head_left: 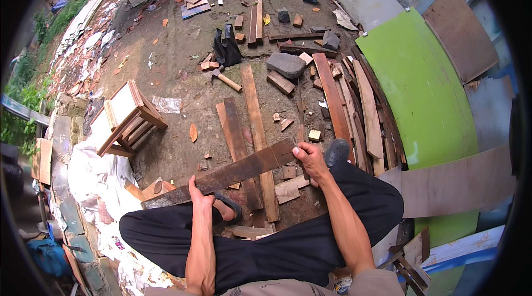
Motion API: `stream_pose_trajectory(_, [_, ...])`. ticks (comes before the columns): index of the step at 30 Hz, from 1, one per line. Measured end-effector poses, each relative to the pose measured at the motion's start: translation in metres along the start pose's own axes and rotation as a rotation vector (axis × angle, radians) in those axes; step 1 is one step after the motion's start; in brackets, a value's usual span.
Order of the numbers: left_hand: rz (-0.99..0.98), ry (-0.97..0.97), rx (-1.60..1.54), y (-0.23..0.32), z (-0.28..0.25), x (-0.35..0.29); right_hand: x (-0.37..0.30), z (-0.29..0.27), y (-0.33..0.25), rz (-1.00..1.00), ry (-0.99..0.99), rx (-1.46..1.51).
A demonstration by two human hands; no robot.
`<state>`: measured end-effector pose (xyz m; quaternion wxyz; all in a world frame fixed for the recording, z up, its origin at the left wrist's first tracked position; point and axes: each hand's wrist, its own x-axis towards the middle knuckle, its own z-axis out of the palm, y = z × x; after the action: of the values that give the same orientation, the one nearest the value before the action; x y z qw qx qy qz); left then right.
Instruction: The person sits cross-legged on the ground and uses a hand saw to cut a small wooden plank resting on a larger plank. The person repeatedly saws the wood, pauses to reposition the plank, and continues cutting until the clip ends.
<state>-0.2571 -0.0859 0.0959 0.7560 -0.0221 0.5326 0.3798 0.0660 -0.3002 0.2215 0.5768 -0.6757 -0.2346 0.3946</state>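
Both hands are on the wood! The left hand (201, 198) grips a dark board (238, 172) nearer its left end, thumb up against it, while the right hand (310, 160) pinches the other end, thumb on top. That board runs aslant, raised above the ground (183, 74) in front of the dark trousers (260, 254), right end farther out, crossing over a long plank (256, 124) and a shorter, darker plank (234, 130). Farther off lies a hammer (229, 81), handle slanting toward the person, with a black bag (227, 47) just beyond it and a grey stone block (286, 65) to its right. Over to the ground's left edge, a wooden stool (123, 107) stands near a white sack (100, 171); along the right edge, wood strips (366, 105) lie heaped beside a bright green panel (418, 85).
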Motion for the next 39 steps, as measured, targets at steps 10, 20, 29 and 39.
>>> stream_pose_trajectory(10, [0.112,0.008,0.051,0.006,0.087,0.018,-0.008,-0.021,0.03,0.051,0.474,-0.047])
stream_pose_trajectory(20, [-0.049,0.063,0.216,0.003,0.047,0.189,-0.024,-0.018,-0.008,0.062,0.479,-0.043])
stream_pose_trajectory(29, [0.709,0.517,1.499,-0.028,0.069,0.155,-0.029,-0.012,-0.003,0.128,0.423,0.044])
stream_pose_trajectory(39, [1.005,-0.523,2.25,-0.091,0.128,0.112,-0.073,-0.01,-0.036,0.176,0.384,0.003])
